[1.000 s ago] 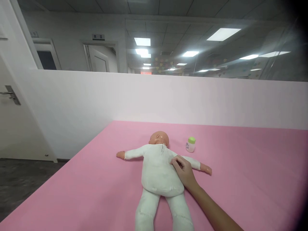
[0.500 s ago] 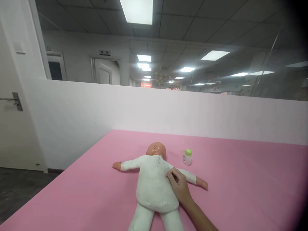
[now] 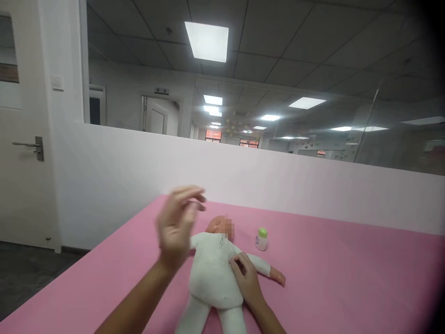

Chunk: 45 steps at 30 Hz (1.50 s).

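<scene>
A baby doll [image 3: 212, 273] in a white cloth suit lies flat on a pink table [image 3: 340, 278], arms spread, head toward the wall. My right hand [image 3: 245, 279] rests on the doll's right side near its arm, fingers curled against the cloth. My left hand [image 3: 177, 226] hovers blurred in the air above the doll's left arm, fingers apart, holding nothing. A small white bottle with a green cap [image 3: 262, 239] stands upright on the table just right of the doll's head.
A low white partition wall [image 3: 243, 181] runs along the table's far edge, with glass above it. A white door with a metal handle [image 3: 33, 146] stands at the left. The table's left edge drops to a dark floor [image 3: 24, 273].
My left hand has come into view and risen over the doll's left arm. My right hand stays on the doll's side. The view has tilted upward.
</scene>
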{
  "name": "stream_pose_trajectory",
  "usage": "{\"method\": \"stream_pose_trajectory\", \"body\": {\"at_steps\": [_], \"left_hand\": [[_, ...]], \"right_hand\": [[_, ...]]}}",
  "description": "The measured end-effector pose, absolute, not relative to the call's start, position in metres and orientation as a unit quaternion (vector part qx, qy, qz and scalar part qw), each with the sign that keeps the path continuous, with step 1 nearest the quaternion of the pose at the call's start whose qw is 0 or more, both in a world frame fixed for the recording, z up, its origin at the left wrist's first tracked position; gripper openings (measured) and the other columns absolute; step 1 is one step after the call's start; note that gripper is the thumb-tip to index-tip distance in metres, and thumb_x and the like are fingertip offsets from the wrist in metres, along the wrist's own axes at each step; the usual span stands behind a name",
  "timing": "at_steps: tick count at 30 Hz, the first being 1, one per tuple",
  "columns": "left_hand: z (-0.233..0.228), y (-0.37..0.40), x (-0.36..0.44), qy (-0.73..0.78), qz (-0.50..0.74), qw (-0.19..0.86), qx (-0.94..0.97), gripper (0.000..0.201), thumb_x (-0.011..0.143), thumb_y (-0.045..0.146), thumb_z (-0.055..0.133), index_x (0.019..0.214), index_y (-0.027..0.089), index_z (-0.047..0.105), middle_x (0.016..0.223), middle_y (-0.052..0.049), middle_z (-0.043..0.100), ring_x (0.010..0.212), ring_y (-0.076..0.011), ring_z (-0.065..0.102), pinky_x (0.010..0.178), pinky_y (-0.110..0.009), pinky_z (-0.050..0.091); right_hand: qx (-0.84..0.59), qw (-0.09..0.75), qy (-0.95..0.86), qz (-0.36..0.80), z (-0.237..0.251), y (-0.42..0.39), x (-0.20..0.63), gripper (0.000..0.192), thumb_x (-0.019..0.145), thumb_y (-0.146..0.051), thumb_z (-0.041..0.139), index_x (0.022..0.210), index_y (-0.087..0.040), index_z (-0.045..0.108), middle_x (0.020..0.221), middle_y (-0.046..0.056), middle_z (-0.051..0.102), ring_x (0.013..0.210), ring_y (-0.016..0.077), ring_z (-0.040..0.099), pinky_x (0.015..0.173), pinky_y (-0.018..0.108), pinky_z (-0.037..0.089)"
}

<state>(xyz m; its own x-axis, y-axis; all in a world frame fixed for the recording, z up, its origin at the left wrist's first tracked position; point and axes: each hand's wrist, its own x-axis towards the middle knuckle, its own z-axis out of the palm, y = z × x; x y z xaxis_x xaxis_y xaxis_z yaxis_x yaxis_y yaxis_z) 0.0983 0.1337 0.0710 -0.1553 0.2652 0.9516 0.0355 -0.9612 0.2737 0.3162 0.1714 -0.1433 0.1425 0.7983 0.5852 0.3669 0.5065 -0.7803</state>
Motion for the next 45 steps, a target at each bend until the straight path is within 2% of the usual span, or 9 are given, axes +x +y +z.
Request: {"method": "stream_pose_trajectory", "body": {"at_steps": [4,7,9,12,15,18,20,34,45], "left_hand": [[-0.025,0.173,0.105,0.207,0.487,0.128,0.839,0.032,0.100,0.027,0.061,0.130,0.024,0.070,0.136,-0.011,0.065,0.128,-0.0293,0.060,0.114,-0.048,0.050],[-0.090,0.185,0.082,0.259,0.342,0.131,0.894,0.040,0.104,0.032,0.053,0.143,0.031,0.061,0.151,-0.009,0.055,0.141,-0.0323,0.049,0.122,-0.056,0.038],[-0.105,0.180,0.064,0.274,0.302,0.153,0.900,0.044,0.106,0.036,0.048,0.149,0.033,0.055,0.153,-0.007,0.052,0.142,-0.0305,0.047,0.123,-0.054,0.037],[-0.099,0.164,0.045,0.273,0.296,0.198,0.894,0.037,0.104,0.038,0.052,0.138,0.030,0.061,0.140,-0.006,0.060,0.129,-0.0269,0.055,0.115,-0.046,0.044],[-0.088,0.157,0.036,0.275,0.326,0.234,0.874,0.022,0.101,0.036,0.057,0.111,0.022,0.069,0.108,-0.005,0.070,0.101,-0.0215,0.062,0.097,-0.038,0.049],[-0.090,0.159,0.032,0.285,0.351,0.246,0.857,0.029,0.100,0.033,0.056,0.076,0.017,0.063,0.071,0.000,0.061,0.068,-0.0144,0.053,0.069,-0.030,0.043],[-0.095,0.161,0.031,0.286,0.366,0.249,0.850,0.035,0.098,0.031,0.056,0.067,0.016,0.056,0.062,0.002,0.054,0.060,-0.0118,0.046,0.061,-0.029,0.036],[-0.105,0.155,0.049,0.269,0.425,0.255,0.825,0.037,0.102,0.027,0.050,0.066,0.017,0.047,0.064,0.003,0.044,0.063,-0.0122,0.041,0.065,-0.029,0.036],[-0.097,0.162,0.049,0.251,0.398,0.227,0.853,0.029,0.100,0.027,0.056,0.075,0.016,0.066,0.067,0.000,0.058,0.061,-0.0117,0.047,0.061,-0.027,0.038]], "right_hand": [[-0.453,0.582,-0.656,0.159,-0.142,0.169,0.321,0.019,0.097,-0.037,0.060,0.091,-0.021,0.068,0.091,0.005,0.065,0.090,0.0234,0.062,0.086,0.037,0.051],[-0.455,0.560,-0.669,0.176,-0.138,0.164,0.322,0.017,0.096,-0.036,0.060,0.095,-0.021,0.069,0.098,0.005,0.066,0.097,0.0231,0.062,0.093,0.038,0.050],[-0.461,0.548,-0.671,0.190,-0.134,0.158,0.320,0.017,0.096,-0.034,0.059,0.097,-0.021,0.070,0.101,0.006,0.067,0.101,0.0230,0.062,0.094,0.037,0.049],[-0.467,0.533,-0.678,0.197,-0.129,0.147,0.312,0.015,0.096,-0.033,0.060,0.096,-0.021,0.070,0.100,0.006,0.067,0.096,0.0222,0.062,0.086,0.034,0.049],[-0.460,0.515,-0.692,0.212,-0.124,0.136,0.299,0.017,0.096,-0.034,0.060,0.090,-0.021,0.069,0.090,0.005,0.067,0.084,0.0205,0.061,0.077,0.032,0.048],[-0.456,0.497,-0.703,0.227,-0.121,0.128,0.286,0.026,0.098,-0.035,0.058,0.078,-0.020,0.066,0.078,0.003,0.065,0.072,0.0183,0.057,0.069,0.031,0.045],[-0.452,0.489,-0.712,0.224,-0.119,0.125,0.280,0.027,0.098,-0.034,0.059,0.075,-0.020,0.063,0.073,0.002,0.062,0.068,0.0169,0.053,0.065,0.030,0.043],[-0.457,0.477,-0.723,0.200,-0.115,0.121,0.293,0.025,0.098,-0.034,0.059,0.076,-0.021,0.061,0.074,0.002,0.060,0.068,0.0172,0.054,0.064,0.032,0.043],[-0.409,0.494,-0.752,0.149,-0.115,0.125,0.302,0.022,0.099,-0.030,0.061,0.080,-0.021,0.064,0.077,0.001,0.064,0.070,0.0149,0.057,0.068,0.031,0.047]]}}
